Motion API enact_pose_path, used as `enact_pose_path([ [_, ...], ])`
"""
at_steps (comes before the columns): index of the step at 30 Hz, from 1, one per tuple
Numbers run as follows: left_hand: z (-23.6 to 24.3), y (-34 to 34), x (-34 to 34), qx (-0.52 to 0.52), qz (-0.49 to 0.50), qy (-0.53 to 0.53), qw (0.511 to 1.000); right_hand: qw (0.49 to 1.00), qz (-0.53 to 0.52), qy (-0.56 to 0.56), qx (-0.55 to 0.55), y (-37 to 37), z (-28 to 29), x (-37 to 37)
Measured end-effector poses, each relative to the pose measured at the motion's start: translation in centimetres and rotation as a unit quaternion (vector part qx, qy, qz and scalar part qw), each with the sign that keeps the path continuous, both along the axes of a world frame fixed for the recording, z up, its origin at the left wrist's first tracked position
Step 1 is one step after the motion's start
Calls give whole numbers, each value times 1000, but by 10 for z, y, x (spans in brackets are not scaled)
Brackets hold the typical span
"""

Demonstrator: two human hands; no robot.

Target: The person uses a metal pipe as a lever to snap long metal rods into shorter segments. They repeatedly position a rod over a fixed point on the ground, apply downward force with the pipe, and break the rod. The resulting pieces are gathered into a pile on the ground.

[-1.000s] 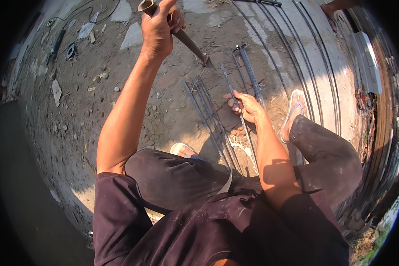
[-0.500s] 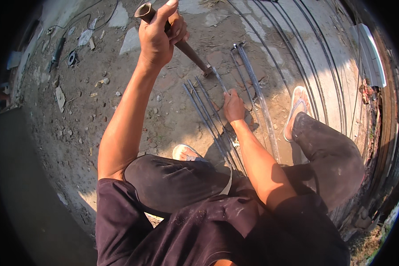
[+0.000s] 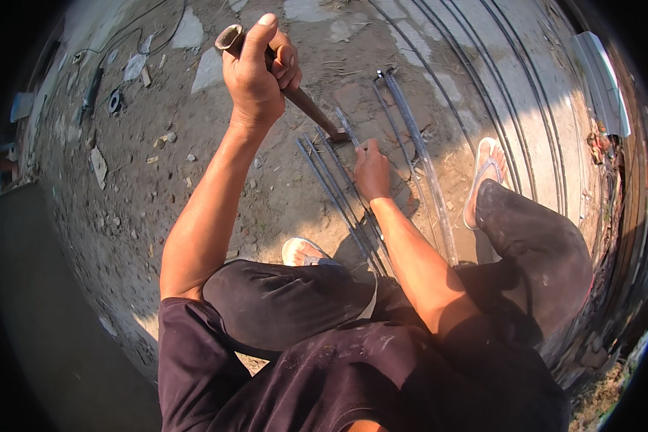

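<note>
My left hand (image 3: 258, 75) is wrapped round a brown metal pipe (image 3: 309, 108), held slanting, its hollow flared end sticking out above the fist. The pipe's lower end meets a thin grey steel rod (image 3: 346, 124) near the ground; whether it hooks round the rod or only touches it, I cannot tell. Closed on that rod is my right hand (image 3: 372, 171), with the rod's tip pointing up and away past the fingers. Just left of the right hand, several thin steel rods (image 3: 333, 191) lie side by side. To its right lies a thicker grey metal bar (image 3: 415, 137).
Several long dark rods (image 3: 493, 86) stretch across the ground at the far right. My sandalled feet (image 3: 487, 173) flank the work. A black ring (image 3: 115, 101) and a dark cylindrical tool (image 3: 91, 92) with a cable lie at the far left. Small stones dot the dirt.
The pipe's lower end has come nearer to me, from beside the rod's tip to closer by my right hand. My right hand and the rod have shifted slightly left.
</note>
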State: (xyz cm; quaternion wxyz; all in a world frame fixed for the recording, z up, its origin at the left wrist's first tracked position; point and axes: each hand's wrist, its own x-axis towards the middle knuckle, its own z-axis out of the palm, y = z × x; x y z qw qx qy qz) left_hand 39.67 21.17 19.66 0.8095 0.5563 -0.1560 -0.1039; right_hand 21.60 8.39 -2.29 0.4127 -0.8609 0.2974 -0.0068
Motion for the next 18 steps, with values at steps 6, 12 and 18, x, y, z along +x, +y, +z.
enact_pose_path([
  [6,3,2,9,-9,11,-15,1000,1000,-11,23,-13,12,-6,4],
  [12,6,2,5,-1,56,-28,998,1000,-11,10,-4,15,-3,5],
  [18,8,-9,-8,0,19,-63,998,999,-5,-38,1,1,-5,4],
])
